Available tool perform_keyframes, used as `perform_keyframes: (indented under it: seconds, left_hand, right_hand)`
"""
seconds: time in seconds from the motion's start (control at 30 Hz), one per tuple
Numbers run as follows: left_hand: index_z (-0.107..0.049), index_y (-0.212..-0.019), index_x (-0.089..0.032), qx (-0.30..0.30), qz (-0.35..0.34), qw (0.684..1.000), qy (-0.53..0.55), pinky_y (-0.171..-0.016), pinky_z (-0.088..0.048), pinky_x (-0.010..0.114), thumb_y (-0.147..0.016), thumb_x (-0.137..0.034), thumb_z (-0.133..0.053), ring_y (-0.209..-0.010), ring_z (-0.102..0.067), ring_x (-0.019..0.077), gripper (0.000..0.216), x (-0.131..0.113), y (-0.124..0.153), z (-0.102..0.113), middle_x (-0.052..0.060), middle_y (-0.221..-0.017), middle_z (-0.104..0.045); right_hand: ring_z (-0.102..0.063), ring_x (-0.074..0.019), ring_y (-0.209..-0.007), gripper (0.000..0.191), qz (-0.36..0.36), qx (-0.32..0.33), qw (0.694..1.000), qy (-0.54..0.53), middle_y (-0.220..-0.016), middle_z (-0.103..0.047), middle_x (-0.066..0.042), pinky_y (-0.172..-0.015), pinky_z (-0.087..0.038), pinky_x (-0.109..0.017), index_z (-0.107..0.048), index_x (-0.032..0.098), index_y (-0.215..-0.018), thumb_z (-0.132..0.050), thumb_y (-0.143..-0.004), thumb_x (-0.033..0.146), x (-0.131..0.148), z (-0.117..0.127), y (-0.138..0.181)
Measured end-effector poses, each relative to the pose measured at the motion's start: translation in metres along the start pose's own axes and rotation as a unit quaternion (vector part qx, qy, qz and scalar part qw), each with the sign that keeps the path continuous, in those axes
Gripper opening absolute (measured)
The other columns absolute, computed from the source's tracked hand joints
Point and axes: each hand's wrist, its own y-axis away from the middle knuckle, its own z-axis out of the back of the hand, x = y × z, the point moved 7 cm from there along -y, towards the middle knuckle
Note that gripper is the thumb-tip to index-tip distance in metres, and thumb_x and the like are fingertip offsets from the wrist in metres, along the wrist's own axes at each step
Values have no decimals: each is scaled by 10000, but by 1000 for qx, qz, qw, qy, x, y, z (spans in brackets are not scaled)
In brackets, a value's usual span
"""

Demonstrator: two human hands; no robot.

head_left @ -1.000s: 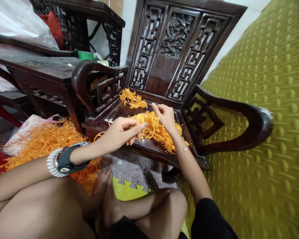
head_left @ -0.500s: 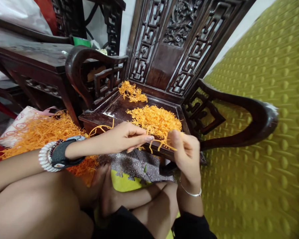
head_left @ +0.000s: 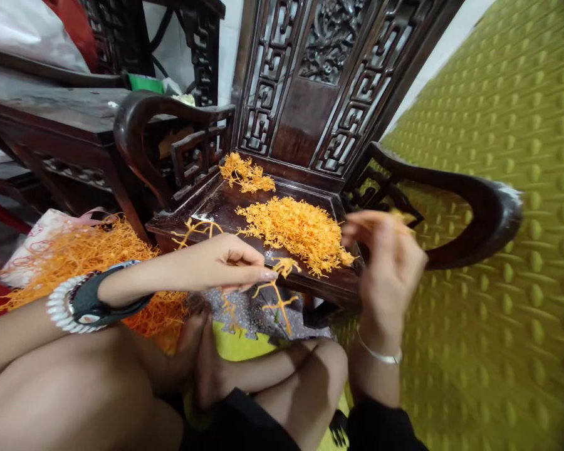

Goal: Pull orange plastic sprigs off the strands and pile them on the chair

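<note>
My left hand (head_left: 242,266) is closed in a pinch on a thin, branched orange strand (head_left: 279,302) that dangles past its fingertips. More orange strands show behind the wrist and below the palm. My right hand (head_left: 388,263) is raised at the right front of the chair, smeared by motion; a blurred yellowish bit (head_left: 403,216) shows at its fingers, and whether it is gripped is unclear. Between the hands, a heap of short, curly orange pieces (head_left: 294,228) lies on the dark wooden chair seat (head_left: 211,203). A smaller orange clump (head_left: 247,172) lies toward the seat's back left corner.
A large tangle of long orange strands (head_left: 98,250) spills by a white bag (head_left: 35,241) at left. The chair's curved right armrest (head_left: 479,200) stands beside my right hand. Its left armrest (head_left: 136,125) adjoins a dark table (head_left: 51,113). A bumpy yellow-green surface (head_left: 489,351) fills the right.
My right hand has moved right and up, away from my left hand. The left hand has shifted slightly left and down, with the branched strand now hanging in plain sight.
</note>
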Motion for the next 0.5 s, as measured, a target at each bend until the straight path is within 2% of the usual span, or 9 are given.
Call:
perform_keyframes:
  seconds: [0.03, 0.1, 0.17, 0.23, 0.3, 0.4, 0.5]
  left_hand:
    - [-458, -554, -150, -2, 8, 1000, 3, -460, -286, 180, -917, -384, -489, -451, -348, 45, 433, 0, 0, 0, -55, -477, -423]
    - [-500, -580, -147, 4, 21, 1000, 1, -448, -280, 178, -910, -404, -495, -449, -354, 47, 419, 2, -1, -1, -53, -481, -435]
    - [-545, -611, -141, 12, 27, 999, -12, -448, -286, 174, -903, -419, -503, -451, -370, 48, 406, 5, -1, -2, -52, -485, -448]
    - [-578, -642, -136, 9, 31, 999, -25, -456, -294, 168, -902, -425, -504, -457, -381, 47, 396, 9, -1, -1, -54, -487, -453]
    - [-594, -659, -132, 4, 38, 999, -30, -456, -292, 167, -902, -434, -500, -456, -382, 45, 399, 14, 0, 1, -56, -485, -452]
    - [-596, -661, -129, -11, 51, 998, -33, -449, -281, 170, -904, -447, -490, -446, -379, 44, 414, 21, 2, 6, -57, -479, -456]
    - [-610, -678, -131, -37, 56, 997, -41, -457, -287, 177, -905, -441, -488, -449, -389, 51, 403, 24, 3, 11, -54, -484, -465]
  right_hand:
    - [-568, -178, -806, 324, 17, 7, 999, 43, -878, -607, -63, -755, -460, -360, -606, 209, -1019, -315, -980, 345, -7, -17, -12]
    - [-532, -240, -1002, 334, 55, 68, 980, 176, -992, -629, -110, -895, -421, -432, -610, 161, -1051, -310, -969, 282, -27, -58, -38]
    - [-447, -300, -1152, 346, 38, 192, 933, 301, -1154, -596, -150, -953, -378, -487, -610, 126, -1077, -314, -959, 261, -63, -100, -57]
    - [-404, -316, -1215, 360, 15, 277, 896, 348, -1211, -577, -160, -1000, -336, -522, -632, 120, -1033, -301, -954, 238, -95, -127, -67]
    - [-359, -335, -1276, 319, 3, 307, 884, 353, -1243, -564, -170, -1061, -242, -582, -658, 117, -974, -366, -930, 236, -117, -140, -72]
    - [-301, -393, -1330, 245, -14, 317, 883, 346, -1275, -546, -211, -1087, -94, -661, -683, 85, -939, -558, -839, 271, -134, -145, -74]
    - [-331, -386, -1324, 320, -28, 306, 893, 329, -1283, -553, -206, -1087, -105, -660, -664, 86, -1044, -591, -826, 309, -129, -138, -73]
